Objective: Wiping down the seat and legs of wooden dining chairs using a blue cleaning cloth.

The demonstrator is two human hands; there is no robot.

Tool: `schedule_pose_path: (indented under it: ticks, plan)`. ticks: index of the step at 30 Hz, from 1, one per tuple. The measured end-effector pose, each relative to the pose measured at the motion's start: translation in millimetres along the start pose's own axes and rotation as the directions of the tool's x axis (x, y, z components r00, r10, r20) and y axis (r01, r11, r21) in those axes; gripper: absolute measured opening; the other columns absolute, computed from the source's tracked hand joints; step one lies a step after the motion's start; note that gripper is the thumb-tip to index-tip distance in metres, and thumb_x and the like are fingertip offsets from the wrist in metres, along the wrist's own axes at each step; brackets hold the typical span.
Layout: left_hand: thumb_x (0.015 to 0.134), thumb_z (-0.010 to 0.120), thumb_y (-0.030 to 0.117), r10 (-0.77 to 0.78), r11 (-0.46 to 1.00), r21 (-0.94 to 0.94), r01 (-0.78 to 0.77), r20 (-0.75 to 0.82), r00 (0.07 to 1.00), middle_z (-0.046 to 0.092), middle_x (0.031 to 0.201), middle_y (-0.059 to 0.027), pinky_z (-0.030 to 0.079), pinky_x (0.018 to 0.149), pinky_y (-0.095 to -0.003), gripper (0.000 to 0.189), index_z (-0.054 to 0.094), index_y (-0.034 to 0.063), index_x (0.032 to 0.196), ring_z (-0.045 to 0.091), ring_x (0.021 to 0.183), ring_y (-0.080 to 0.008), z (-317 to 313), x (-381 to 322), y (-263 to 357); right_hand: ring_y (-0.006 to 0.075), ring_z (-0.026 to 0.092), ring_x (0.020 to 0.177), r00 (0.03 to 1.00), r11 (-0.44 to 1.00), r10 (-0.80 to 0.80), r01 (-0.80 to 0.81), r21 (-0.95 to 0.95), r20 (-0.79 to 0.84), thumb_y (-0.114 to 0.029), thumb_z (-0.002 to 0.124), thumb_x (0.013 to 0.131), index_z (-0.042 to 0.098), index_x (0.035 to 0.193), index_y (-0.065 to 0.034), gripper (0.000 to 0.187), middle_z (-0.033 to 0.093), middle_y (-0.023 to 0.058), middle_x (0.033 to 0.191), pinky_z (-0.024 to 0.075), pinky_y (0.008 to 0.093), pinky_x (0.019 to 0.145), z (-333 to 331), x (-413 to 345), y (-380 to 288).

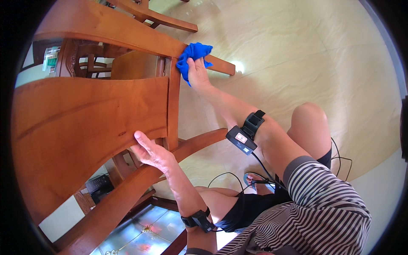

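Note:
A brown wooden chair (92,111) fills the left side of the view, with a broad flat panel facing me. The panel's lower edge is pinched by my left hand (154,156), its thumb on the front face and its fingers partly hidden behind. Farther up, my right hand (198,73) holds a crumpled blue cloth (194,52) against the long wooden rail (127,35), near the joint with a narrow upright bar (173,105). The cloth covers that stretch of the rail, whose end (224,65) sticks out beyond it.
Another wooden piece of furniture (172,22) stands at the top. A curved wooden bar (197,142) passes below my left hand. Glossy tiles cover the floor (287,63). Below lies a patterned glass panel (149,229). Black cables (264,165) run from straps on my forearms.

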State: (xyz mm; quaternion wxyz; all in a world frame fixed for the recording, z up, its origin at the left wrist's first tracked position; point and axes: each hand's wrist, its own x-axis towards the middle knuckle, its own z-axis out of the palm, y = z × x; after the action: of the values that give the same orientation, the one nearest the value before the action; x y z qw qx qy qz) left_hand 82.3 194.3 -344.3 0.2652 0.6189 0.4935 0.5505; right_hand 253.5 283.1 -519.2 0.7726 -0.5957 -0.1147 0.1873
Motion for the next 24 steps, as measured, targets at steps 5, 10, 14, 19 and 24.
schedule_pose_path:
  ticks: [5, 10, 14, 19, 24]
  plan:
    - [0.088, 0.069, 0.059, 0.037, 0.995, 0.092, -0.029, -0.093, 0.995, 0.06, 0.122, -0.0203, 0.047, 0.091, -0.0412, 0.078, 0.054, -0.0095, 0.122, 0.057, 0.105, -0.0269, -23.2, 10.1, 15.6, 0.0441, 0.03, 0.14, 0.994, 0.994, -0.099, 0.097, -0.051, -0.042, -0.036, 0.04, 0.103, 0.051, 0.133, 0.002, 0.05, 0.03, 0.0253, 0.154, 0.0271, 0.0509, 0.115, -6.5, -27.2, 13.3]
    - [0.083, 0.067, 0.068, 0.051, 0.983, 0.185, -0.013, -0.202, 0.978, 0.053, 0.126, -0.0287, 0.046, 0.096, -0.0428, 0.097, 0.047, -0.0162, 0.126, 0.055, 0.11, -0.0323, -36.0, 22.2, 21.6, 0.0439, 0.035, 0.134, 0.986, 0.994, -0.088, 0.079, -0.072, -0.138, -0.034, 0.042, 0.102, 0.054, 0.127, 0.0005, 0.044, 0.04, 0.0248, 0.141, 0.0285, 0.0529, 0.111, -18.9, -21.4, 38.9]
    - [0.079, 0.067, 0.073, 0.012, 0.973, 0.222, 0.055, -0.291, 0.957, 0.047, 0.131, -0.0336, 0.044, 0.099, -0.0443, 0.106, 0.042, -0.0175, 0.129, 0.052, 0.115, -0.0346, -33.3, 23.7, 12.2, 0.0437, 0.044, 0.116, 0.951, 0.92, -0.215, 0.122, -0.371, -0.22, -0.032, 0.043, 0.1, 0.06, 0.111, 0.0011, 0.039, 0.053, 0.024, 0.119, 0.0321, 0.0503, 0.105, -41.9, -1.4, 115.5]
    - [0.082, 0.066, 0.071, 0.007, 0.971, 0.232, 0.064, -0.296, 0.955, 0.049, 0.131, -0.0326, 0.044, 0.1, -0.0449, 0.104, 0.041, -0.0175, 0.131, 0.053, 0.115, -0.0334, -33.6, 14.2, 14.7, 0.0456, 0.042, 0.119, 0.962, 0.896, -0.118, -0.004, -0.445, -0.247, -0.036, 0.04, 0.1, 0.057, 0.116, 0.0077, 0.05, 0.052, 0.0312, 0.124, 0.0309, 0.0478, 0.108, -71.3, -4.9, 153.1]
    - [0.085, 0.067, 0.066, 0.173, 0.969, 0.218, -0.115, -0.272, 0.947, 0.057, 0.125, -0.0304, 0.047, 0.096, -0.0436, 0.095, 0.048, -0.0154, 0.13, 0.057, 0.109, -0.0308, -36.5, 21.2, 12.0, 0.0428, 0.062, 0.098, 0.948, 0.924, 0.315, -0.316, -0.214, -0.041, -0.044, 0.045, 0.093, 0.064, 0.093, 0.0064, 0.054, 0.065, 0.0292, 0.099, 0.0459, 0.0462, 0.09, -66.4, 14.6, 60.5]
